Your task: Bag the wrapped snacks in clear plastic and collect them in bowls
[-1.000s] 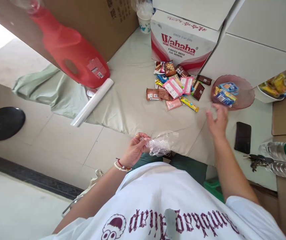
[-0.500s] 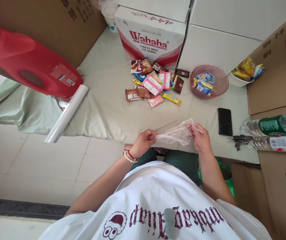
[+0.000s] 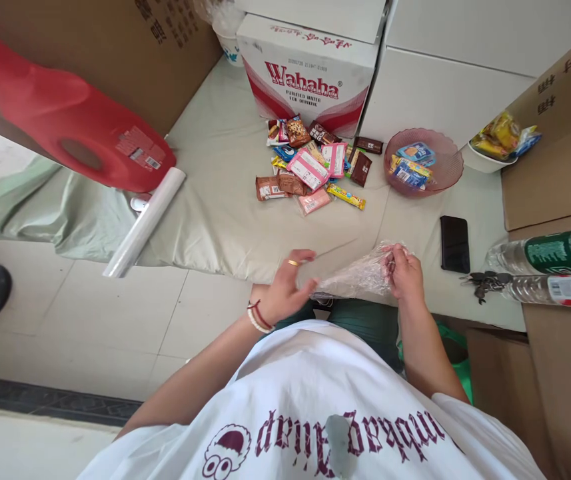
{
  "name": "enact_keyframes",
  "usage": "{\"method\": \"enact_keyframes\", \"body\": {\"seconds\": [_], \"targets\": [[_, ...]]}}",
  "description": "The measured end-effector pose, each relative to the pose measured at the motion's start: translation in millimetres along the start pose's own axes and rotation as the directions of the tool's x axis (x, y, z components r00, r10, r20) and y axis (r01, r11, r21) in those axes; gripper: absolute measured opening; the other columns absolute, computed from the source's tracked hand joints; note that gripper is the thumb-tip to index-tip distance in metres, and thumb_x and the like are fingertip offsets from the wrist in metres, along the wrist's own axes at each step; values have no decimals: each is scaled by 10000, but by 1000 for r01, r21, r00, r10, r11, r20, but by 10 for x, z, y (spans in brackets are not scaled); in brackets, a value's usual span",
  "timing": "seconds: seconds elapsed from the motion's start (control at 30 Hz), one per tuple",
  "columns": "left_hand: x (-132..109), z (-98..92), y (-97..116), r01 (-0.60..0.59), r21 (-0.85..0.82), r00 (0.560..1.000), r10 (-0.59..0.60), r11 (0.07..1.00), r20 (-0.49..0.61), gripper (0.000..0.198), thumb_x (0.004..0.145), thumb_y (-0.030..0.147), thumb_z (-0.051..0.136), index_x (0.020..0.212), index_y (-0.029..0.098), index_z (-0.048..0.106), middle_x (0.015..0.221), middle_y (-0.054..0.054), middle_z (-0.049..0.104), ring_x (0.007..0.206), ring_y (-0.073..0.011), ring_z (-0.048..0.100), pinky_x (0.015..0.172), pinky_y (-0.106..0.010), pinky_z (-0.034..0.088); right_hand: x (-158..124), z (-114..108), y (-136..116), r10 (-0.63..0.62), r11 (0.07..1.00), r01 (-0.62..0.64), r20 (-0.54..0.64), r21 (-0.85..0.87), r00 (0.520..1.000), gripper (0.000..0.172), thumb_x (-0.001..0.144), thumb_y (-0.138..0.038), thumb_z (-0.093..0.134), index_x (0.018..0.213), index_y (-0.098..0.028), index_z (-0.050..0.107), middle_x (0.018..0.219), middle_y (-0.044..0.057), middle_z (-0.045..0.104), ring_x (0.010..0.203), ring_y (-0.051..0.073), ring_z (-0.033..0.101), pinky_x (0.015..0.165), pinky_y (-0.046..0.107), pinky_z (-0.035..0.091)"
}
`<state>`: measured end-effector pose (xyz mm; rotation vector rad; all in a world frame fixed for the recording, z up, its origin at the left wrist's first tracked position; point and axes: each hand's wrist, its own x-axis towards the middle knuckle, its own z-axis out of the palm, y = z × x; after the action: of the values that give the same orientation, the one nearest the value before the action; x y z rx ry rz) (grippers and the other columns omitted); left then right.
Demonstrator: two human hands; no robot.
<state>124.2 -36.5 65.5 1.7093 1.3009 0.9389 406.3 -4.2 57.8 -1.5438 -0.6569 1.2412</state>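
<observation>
Plastic film (image 3: 358, 275) fills right hand (image 3: 406, 273), left hand (image 3: 285, 291) gaping.

The right hand (image 3: 406, 275) holds clear plastic film (image 3: 358, 275); the left hand (image 3: 288, 290), loosely spread, is near it. Wrapped snacks (image 3: 310, 168) lie on the counter (image 3: 225, 213).

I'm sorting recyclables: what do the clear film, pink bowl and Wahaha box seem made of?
Clear film: probably thin, glossy plastic; it is see-through and crinkled.
Pink bowl: translucent and shiny, with a wavy rim; glass or hard plastic, I cannot tell which.
Wahaha box: likely printed cardboard, smooth-faced, with flat panels and straight edges.
</observation>
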Motion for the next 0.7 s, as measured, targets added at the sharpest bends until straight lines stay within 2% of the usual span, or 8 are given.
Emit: {"method": "enact_keyframes", "body": {"seconds": [0.07, 0.1, 0.17, 0.27, 0.37, 0.47, 0.6, 0.7], "targets": [[86, 222, 136, -151, 51, 980, 143, 987, 135, 680, 816, 574, 771, 1362, 204, 603, 1411, -173, 639, 1304, -332, 595, 1109, -474, 470, -43, 88, 3, 28, 1000, -28, 56, 3, 998, 620, 706, -798, 766, 873, -209, 666, 598, -29, 575, 402, 96, 450, 322, 231, 283], [143, 321, 169, -158, 56, 975, 147, 986, 164, 629, 833, 602, 750, 1312, 210, 637, 1371, -167, 667, 1267, -331, 620, 1087, -473, 485, -57, 116, 4, 37, 999, -37, 72, 4, 997, 625, 707, -800, 764, 879, -207, 670, 612, -26, 585, 407, 95, 459, 324, 229, 300], [266, 444, 153, -70, -2, 984, 70, 998, 162, 421, 943, 599, 611, 1076, 209, 701, 1087, -126, 754, 1023, -271, 702, 944, -421, 542, -67, 120, 7, 29, 1000, -29, 71, -4, 997, 640, 704, -809, 759, 887, -202, 673, 632, -24, 596, 415, 91, 470, 327, 225, 323], [417, 424, 3, 129, -225, 990, -111, 966, 92, 430, 1003, 597, 504, 878, 211, 645, 701, -20, 677, 667, -164, 646, 700, -304, 528, -55, 10, 29, -8, 999, 10, 24, -46, 1000, 645, 695, -803, 776, 878, -195, 663, 635, -31, 589, 425, 82, 488, 331, 203, 333], [471, 296, -145, 247, -350, 967, -255, 904, 23, 422, 973, 628, 553, 900, 218, 622, 565, 53, 566, 485, -117, 540, 524, -246, 434, -48, -120, 64, 37, 996, -34, 27, -78, 999, 627, 653, -753, 844, 857, -188, 664, 585, -63, 537, 398, 55, 438, 318, 170, 284], [438, 231, -220, 325, -361, 928, -369, 874, -60, 421, 993, 629, 521, 877, 231, 591, 502, 84, 476, 381, -106, 447, 429, -244, 349, -64, -145, 74, 101, 995, -102, 67, 16, 993, 633, 584, -694, 916, 887, -199, 664, 585, -78, 539, 407, 39, 419, 330, 146, 283], [367, 276, -254, 317, -372, 872, -422, 872, -247, 435, 1024, 631, 460, 850, 243, 554, 514, 78, 454, 404, -113, 437, 438, -248, 359, -174, 27, 77, 62, 988, -74, 92, 139, 994, 663, 619, -774, 850, 898, -218, 621, 703, -15, 649, 537, 93, 564, 401, 173, 409], [343, 362, -231, 259, -331, 853, -376, 907, -362, 431, 1037, 617, 444, 854, 243, 557, 539, 66, 460, 458, -119, 463, 483, -246, 389, -301, 287, 146, 1, 1000, 4, 188, -27, 982, 605, 688, -766, 799, 884, -228, 606, 828, 33, 697, 647, 141, 617, 454, 221, 463]]}}
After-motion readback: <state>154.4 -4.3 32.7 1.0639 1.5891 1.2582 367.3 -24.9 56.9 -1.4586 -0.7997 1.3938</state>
